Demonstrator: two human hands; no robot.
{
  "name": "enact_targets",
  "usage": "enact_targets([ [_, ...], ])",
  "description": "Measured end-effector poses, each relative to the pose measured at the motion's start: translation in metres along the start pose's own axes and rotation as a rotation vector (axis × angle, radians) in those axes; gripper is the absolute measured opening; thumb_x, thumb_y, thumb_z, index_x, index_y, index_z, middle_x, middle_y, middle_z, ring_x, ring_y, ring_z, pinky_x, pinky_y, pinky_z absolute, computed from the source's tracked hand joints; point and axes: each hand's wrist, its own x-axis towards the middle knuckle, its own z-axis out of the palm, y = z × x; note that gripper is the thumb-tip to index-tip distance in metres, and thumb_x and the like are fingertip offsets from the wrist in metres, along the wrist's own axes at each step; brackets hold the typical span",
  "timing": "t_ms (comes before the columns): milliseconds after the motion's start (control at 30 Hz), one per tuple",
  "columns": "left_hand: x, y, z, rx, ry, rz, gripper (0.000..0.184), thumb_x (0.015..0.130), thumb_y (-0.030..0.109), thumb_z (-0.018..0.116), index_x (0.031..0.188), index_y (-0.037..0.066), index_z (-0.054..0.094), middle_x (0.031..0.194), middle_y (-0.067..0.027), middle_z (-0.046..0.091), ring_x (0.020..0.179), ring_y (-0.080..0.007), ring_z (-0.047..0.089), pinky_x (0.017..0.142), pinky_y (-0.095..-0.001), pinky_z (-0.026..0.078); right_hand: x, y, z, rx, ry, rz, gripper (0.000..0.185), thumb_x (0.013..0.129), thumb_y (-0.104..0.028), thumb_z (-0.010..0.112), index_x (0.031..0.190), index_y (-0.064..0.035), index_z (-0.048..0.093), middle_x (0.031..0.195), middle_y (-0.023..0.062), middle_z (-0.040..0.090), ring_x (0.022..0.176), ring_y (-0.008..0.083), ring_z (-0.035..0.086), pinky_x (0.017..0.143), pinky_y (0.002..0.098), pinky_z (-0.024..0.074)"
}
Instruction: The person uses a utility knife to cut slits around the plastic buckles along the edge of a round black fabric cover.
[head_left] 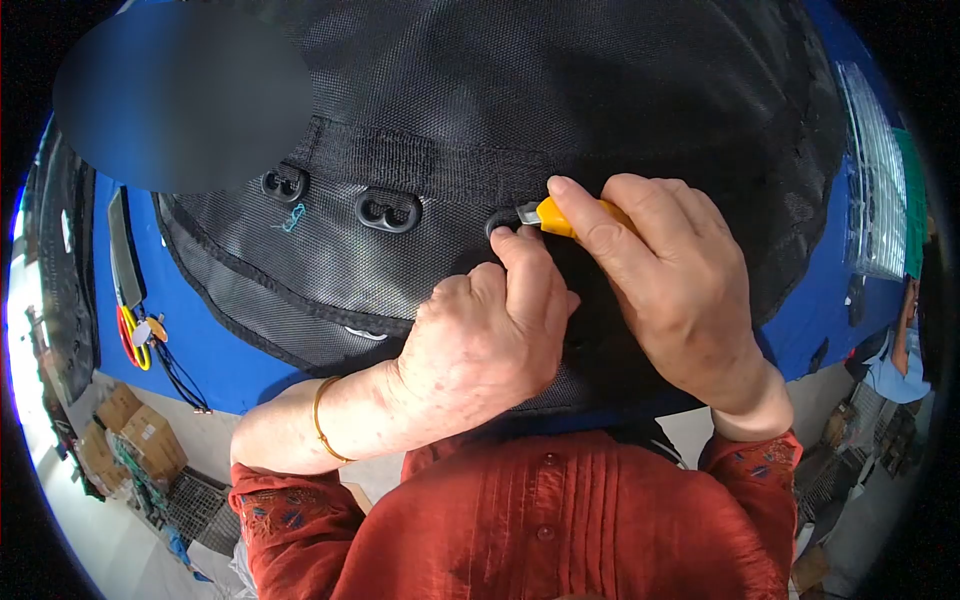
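Head cam view: the right hand [675, 270] is clamped on a yellow snap-off utility knife [557, 216], just past 1 o'clock from frame center. Blade's out and pointing at 9 o'clock, right at a partly hidden black plastic buckle [493, 222]. Can't tell if the tip touches it or the webbing.

Left hand [490, 330] is curled, fingertips together at that buckle's 6 o'clock side. Honestly can't tell if they're pinching it or just pressing. Gold bangle [320, 420] on that wrist, embroidered red sleeves [300, 510] on both arms.

All of this sits on a big black woven mesh piece [600, 90] with stitched webbing [400, 160] across it. Going toward 9 o'clock from the blade there's a two-hole buckle [389, 210], then another two-hole buckle [285, 182] with a teal thread scrap [292, 218] near its 6 o'clock side.

Further out, over at 9 o'clock on the blue tabletop [215, 345], red-and-yellow-handled scissors [132, 335] lie beside some metal tags [150, 329] and a black cord [182, 380]. Between 2 and 3: stacked clear plastic [872, 170], with someone else's arm [905, 325] near 3. Cardboard boxes [150, 437] at 8 o'clock have markings, way too small to read. Around 10 o'clock a blurred oval hides stuff.
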Motion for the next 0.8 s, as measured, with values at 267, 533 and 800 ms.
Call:
enact_targets([
  [267, -0.001, -0.001, -0.002, -0.006, -0.018, -0.004, 0.056, 0.100, 0.034, 0.072, 0.129, -0.014, 0.067, 0.116, -0.0240, 0.067, 0.071, -0.0165, 0.064, 0.055, -0.0280, 0.055, 0.000, -0.003, 0.001, 0.088, -0.027, 0.088, 0.043, 0.092, 0.001, 0.077, 0.134, -0.0037, 0.074, 0.106, 0.0101, 0.064, 0.091, 0.0273, 0.065, 0.080, 0.0377, 0.0567],
  [533, 0.000, 0.000, -0.001, 0.036, -0.017, 0.003, 0.056, 0.103, 0.034, 0.069, 0.130, -0.014, 0.067, 0.116, -0.0241, 0.067, 0.071, -0.0154, 0.064, 0.054, -0.0273, 0.055, 0.000, -0.004, 0.004, 0.170, -0.003, 0.162, 0.046, 0.088, 0.004, 0.079, 0.133, -0.0048, 0.074, 0.106, 0.0106, 0.065, 0.089, 0.0283, 0.067, 0.077, 0.0390, 0.0575],
  [800, -0.001, 0.000, -0.002, 0.052, -0.017, 0.013, 0.054, 0.105, 0.033, 0.068, 0.129, -0.015, 0.067, 0.118, -0.0256, 0.068, 0.070, -0.0155, 0.062, 0.054, -0.0277, 0.053, 0.002, 0.006, 0.000, 0.151, -0.038, 0.071, 0.049, 0.083, 0.001, 0.083, 0.131, -0.0061, 0.077, 0.103, 0.0089, 0.064, 0.087, 0.0272, 0.066, 0.076, 0.0378, 0.0564],
])
